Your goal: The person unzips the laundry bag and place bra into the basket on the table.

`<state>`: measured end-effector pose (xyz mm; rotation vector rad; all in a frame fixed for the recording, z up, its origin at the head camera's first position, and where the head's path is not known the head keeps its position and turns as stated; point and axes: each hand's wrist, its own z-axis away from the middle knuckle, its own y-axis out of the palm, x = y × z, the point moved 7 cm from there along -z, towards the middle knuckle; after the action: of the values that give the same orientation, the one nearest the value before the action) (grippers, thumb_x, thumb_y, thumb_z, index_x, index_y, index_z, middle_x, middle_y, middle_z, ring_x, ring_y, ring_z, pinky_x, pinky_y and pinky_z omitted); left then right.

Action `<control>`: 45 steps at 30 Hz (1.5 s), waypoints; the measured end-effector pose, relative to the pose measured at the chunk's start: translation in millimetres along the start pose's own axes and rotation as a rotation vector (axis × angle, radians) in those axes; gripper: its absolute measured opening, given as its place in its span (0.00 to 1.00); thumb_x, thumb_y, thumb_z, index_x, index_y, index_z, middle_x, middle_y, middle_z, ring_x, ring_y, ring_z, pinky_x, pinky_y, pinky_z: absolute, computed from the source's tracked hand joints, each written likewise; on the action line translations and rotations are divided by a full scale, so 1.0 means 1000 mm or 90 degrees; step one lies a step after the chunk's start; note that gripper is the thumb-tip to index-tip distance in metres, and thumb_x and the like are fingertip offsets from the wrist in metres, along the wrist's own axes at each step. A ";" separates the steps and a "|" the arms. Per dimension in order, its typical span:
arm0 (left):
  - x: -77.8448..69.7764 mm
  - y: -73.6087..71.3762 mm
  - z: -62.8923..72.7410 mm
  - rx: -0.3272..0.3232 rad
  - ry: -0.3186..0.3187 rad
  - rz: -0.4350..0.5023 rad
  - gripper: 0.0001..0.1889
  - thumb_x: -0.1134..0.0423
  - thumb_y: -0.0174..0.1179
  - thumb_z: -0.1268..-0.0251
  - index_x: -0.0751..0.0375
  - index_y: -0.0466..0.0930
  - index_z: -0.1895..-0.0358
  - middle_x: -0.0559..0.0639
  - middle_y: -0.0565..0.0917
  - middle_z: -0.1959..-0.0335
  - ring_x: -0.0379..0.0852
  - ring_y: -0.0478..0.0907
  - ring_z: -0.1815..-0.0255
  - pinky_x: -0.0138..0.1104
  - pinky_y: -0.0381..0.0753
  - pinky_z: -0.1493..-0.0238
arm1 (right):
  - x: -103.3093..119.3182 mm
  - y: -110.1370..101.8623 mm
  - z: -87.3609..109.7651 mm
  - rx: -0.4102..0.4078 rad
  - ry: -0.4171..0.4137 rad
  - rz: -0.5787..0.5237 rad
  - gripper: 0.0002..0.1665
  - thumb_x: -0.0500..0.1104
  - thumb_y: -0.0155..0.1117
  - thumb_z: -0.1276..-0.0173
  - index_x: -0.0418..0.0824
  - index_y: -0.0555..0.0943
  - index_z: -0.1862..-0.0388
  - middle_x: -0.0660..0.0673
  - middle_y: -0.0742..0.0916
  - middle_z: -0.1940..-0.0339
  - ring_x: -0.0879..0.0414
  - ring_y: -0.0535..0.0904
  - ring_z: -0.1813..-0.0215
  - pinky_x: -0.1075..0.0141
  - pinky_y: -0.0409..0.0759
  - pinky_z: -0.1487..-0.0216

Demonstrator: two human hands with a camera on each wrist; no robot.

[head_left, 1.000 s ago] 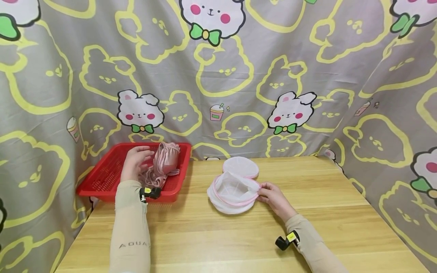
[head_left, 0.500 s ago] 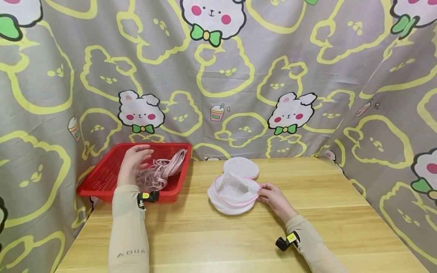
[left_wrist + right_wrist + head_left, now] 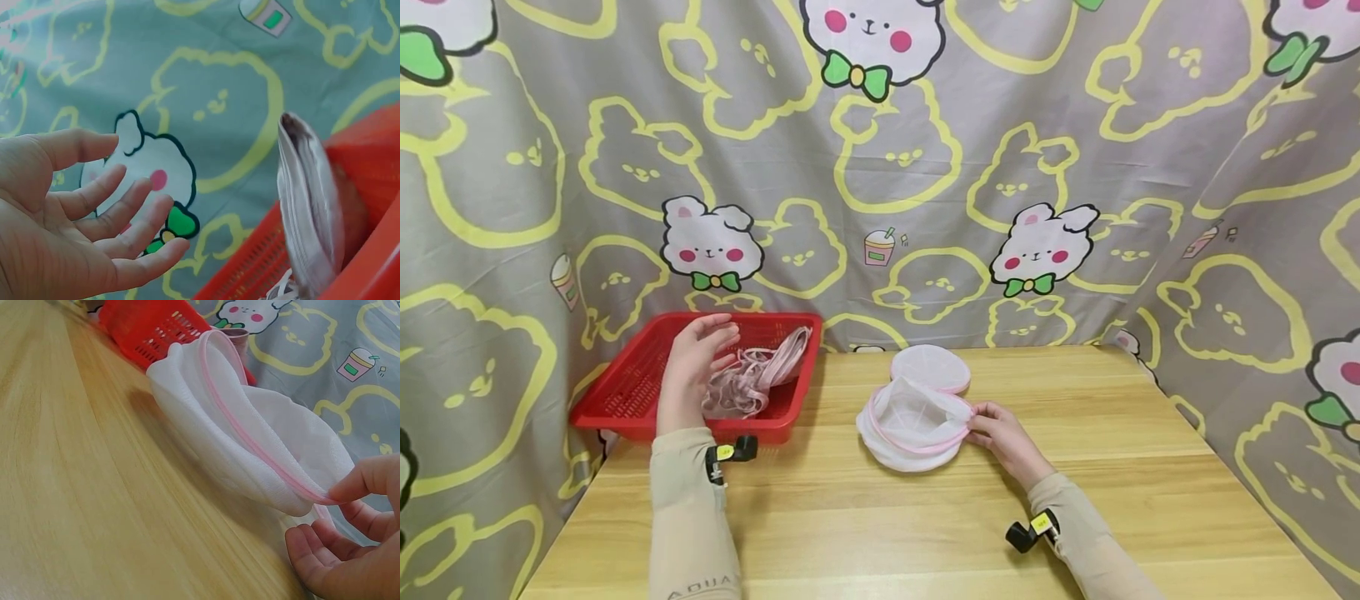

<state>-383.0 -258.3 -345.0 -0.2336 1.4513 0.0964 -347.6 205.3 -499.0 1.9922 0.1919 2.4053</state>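
My left hand (image 3: 696, 367) hovers over the near left part of the red plastic basket (image 3: 625, 387), its fingers spread and loosely bent, with nothing in them. A pink satin bra (image 3: 782, 360) lies in the basket to the right of that hand, its cups folded together and its straps bunched up. In the left wrist view the folded bra (image 3: 306, 200) stands apart from the fingertips. My right hand (image 3: 1007, 437) pinches the pink rim of a white mesh laundry bag (image 3: 910, 457) between thumb and finger. The bag's mouth is open, and its round lid (image 3: 928, 367) is folded back behind it.
A wooden table (image 3: 865, 533) bears the basket at its back left and the bag near its middle. Behind and at both sides hangs a grey patterned curtain (image 3: 917, 325).
The bra has tipped over to the right in the basket, so its folded edge now shows. My left hand has shifted only slightly. The right hand and bag have kept still.
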 end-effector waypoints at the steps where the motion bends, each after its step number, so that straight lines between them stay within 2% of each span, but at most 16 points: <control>1: -0.001 0.001 0.003 0.001 0.007 0.022 0.21 0.53 0.62 0.34 0.48 0.70 0.40 0.36 0.78 0.54 0.39 0.78 0.45 0.28 0.81 0.56 | 0.000 0.000 0.000 0.000 0.000 0.000 0.07 0.28 0.55 0.36 0.35 0.72 0.60 0.46 0.76 0.61 0.60 0.77 0.59 0.68 0.81 0.53; 7: 0.002 0.015 0.018 0.001 0.027 0.115 0.21 0.59 0.61 0.33 0.53 0.70 0.38 0.39 0.79 0.52 0.35 0.79 0.53 0.27 0.81 0.57 | 0.001 -0.001 0.001 0.003 0.001 0.006 0.07 0.29 0.55 0.35 0.33 0.71 0.58 0.48 0.75 0.61 0.60 0.77 0.59 0.68 0.81 0.54; 12: 0.006 0.031 0.026 0.002 0.039 0.149 0.21 0.58 0.60 0.32 0.54 0.71 0.39 0.40 0.80 0.51 0.36 0.80 0.50 0.28 0.80 0.50 | 0.001 -0.002 0.002 0.002 0.003 0.005 0.06 0.29 0.54 0.34 0.32 0.71 0.59 0.49 0.75 0.61 0.61 0.76 0.59 0.68 0.80 0.53; 18: 0.006 0.052 0.032 0.018 0.060 0.229 0.15 0.61 0.58 0.30 0.56 0.73 0.44 0.39 0.82 0.57 0.37 0.81 0.52 0.34 0.79 0.43 | 0.001 -0.003 0.001 0.006 0.001 0.004 0.07 0.29 0.54 0.34 0.32 0.70 0.58 0.49 0.75 0.60 0.61 0.77 0.59 0.69 0.81 0.54; 24: 0.013 0.070 0.037 0.035 0.053 0.265 0.10 0.63 0.56 0.29 0.55 0.74 0.48 0.44 0.83 0.55 0.42 0.82 0.50 0.37 0.79 0.41 | -0.002 -0.002 0.001 0.007 0.005 0.001 0.08 0.29 0.55 0.34 0.33 0.70 0.57 0.48 0.75 0.60 0.60 0.77 0.59 0.68 0.81 0.53; 28: 0.017 0.085 0.037 0.052 0.061 0.255 0.11 0.65 0.54 0.28 0.58 0.74 0.46 0.43 0.84 0.57 0.41 0.83 0.52 0.38 0.81 0.44 | -0.002 -0.002 0.002 0.008 0.004 -0.004 0.11 0.29 0.55 0.35 0.31 0.70 0.53 0.47 0.76 0.58 0.59 0.78 0.57 0.67 0.81 0.51; 31: 0.016 0.098 0.037 0.065 0.083 0.231 0.15 0.65 0.53 0.28 0.65 0.72 0.42 0.41 0.84 0.60 0.40 0.83 0.55 0.38 0.81 0.47 | 0.001 -0.004 0.003 0.004 -0.002 -0.008 0.14 0.29 0.55 0.35 0.30 0.69 0.51 0.47 0.76 0.57 0.58 0.78 0.56 0.66 0.81 0.50; 35: 0.014 0.114 0.038 0.080 0.112 0.209 0.17 0.66 0.52 0.28 0.70 0.71 0.41 0.43 0.84 0.60 0.40 0.83 0.56 0.36 0.81 0.51 | 0.007 -0.007 0.003 0.007 -0.017 -0.007 0.15 0.32 0.55 0.32 0.31 0.68 0.48 0.48 0.76 0.56 0.59 0.78 0.56 0.65 0.81 0.49; 41: 0.016 0.133 0.039 0.097 0.112 0.187 0.15 0.66 0.53 0.29 0.70 0.73 0.43 0.44 0.83 0.59 0.36 0.83 0.59 0.34 0.80 0.53 | 0.013 -0.016 0.002 0.000 -0.030 0.023 0.18 0.35 0.55 0.30 0.31 0.66 0.44 0.45 0.76 0.50 0.60 0.79 0.55 0.66 0.80 0.49; 45: 0.019 0.141 0.040 0.106 0.114 0.164 0.15 0.65 0.54 0.29 0.68 0.73 0.44 0.53 0.83 0.53 0.35 0.82 0.59 0.34 0.79 0.53 | 0.017 -0.027 0.002 -0.020 -0.037 0.060 0.19 0.37 0.54 0.29 0.31 0.66 0.42 0.39 0.75 0.44 0.54 0.77 0.48 0.61 0.78 0.43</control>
<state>-371.0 -113.9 -374.0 0.0853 1.6529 0.1663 -350.4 233.3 -484.8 2.1001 0.0606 2.3849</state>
